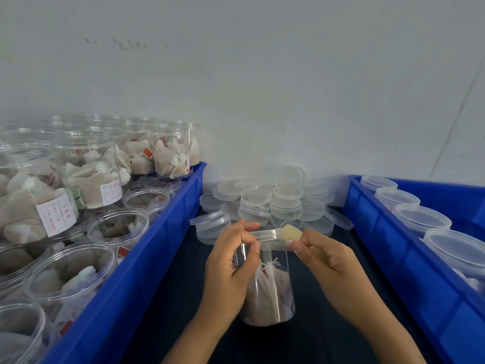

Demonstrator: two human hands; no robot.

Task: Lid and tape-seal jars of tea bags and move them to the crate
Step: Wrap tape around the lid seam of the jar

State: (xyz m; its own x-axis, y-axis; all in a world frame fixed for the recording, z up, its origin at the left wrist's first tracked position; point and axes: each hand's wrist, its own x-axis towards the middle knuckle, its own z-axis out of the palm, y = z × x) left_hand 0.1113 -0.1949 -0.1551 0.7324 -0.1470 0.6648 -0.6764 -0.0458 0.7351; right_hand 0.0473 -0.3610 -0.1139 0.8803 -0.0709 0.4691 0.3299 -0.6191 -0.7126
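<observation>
A: The left hand (231, 261) is curling round the upper side of the jar (267, 282), thumb and fingers pinching at the lid (270, 236). The right hand (322, 254) is gripping a yellowish roll of tape (291, 233), pressing it against the lid's edge.

B: And the jar is standing upright on the dark table (170, 298), tea bags (270, 292) inside, between the two blue crates.

A: The left crate (147, 258) is holding open jars; the right crate (409, 258) is holding lidded ones. Spare lids (265, 203) are lying heaped just behind.
</observation>
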